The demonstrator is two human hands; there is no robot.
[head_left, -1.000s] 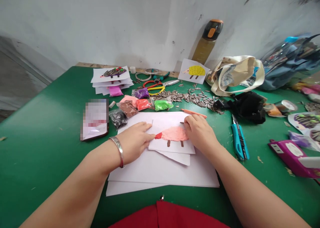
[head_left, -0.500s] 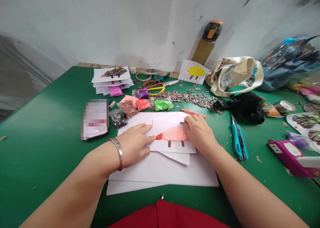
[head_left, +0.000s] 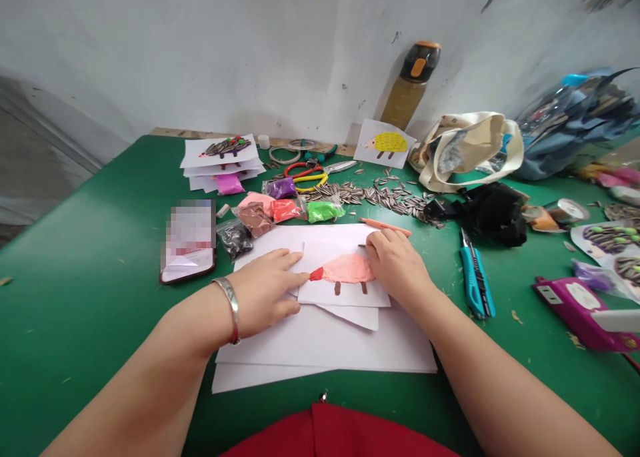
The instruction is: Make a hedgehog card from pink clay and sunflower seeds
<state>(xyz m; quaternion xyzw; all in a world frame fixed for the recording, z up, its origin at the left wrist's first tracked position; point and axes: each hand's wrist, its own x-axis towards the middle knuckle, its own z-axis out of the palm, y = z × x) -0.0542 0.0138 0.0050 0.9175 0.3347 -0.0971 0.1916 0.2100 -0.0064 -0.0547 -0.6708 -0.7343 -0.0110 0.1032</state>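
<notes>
A white card (head_left: 320, 295) carries a hedgehog shape of pink clay (head_left: 345, 269) with a red snout (head_left: 316, 274) and two brown legs. My left hand (head_left: 273, 287) lies flat with fingers spread at the card's left edge, its index fingertip by the snout. Over the right end of the pink clay, my right hand (head_left: 397, 263) is closed in a pinch. A small dark seed-like piece (head_left: 362, 245) pokes out from its fingertips; most of it is hidden. Under the card are larger white paper sheets (head_left: 320, 343).
Bagged clay (head_left: 325, 211) and sunflower seeds (head_left: 395, 199) lie behind the paper, near scissors (head_left: 313, 177) and an orange pen (head_left: 385, 227). A phone (head_left: 187, 243) is left; a blue utility knife (head_left: 477, 277) is right. Finished cards (head_left: 220, 153), a bottle (head_left: 410, 83) and a cloth bag (head_left: 470, 150) stand along the wall.
The view has shifted very slightly. Both hands keep their places on the card, and nothing else has visibly moved.
</notes>
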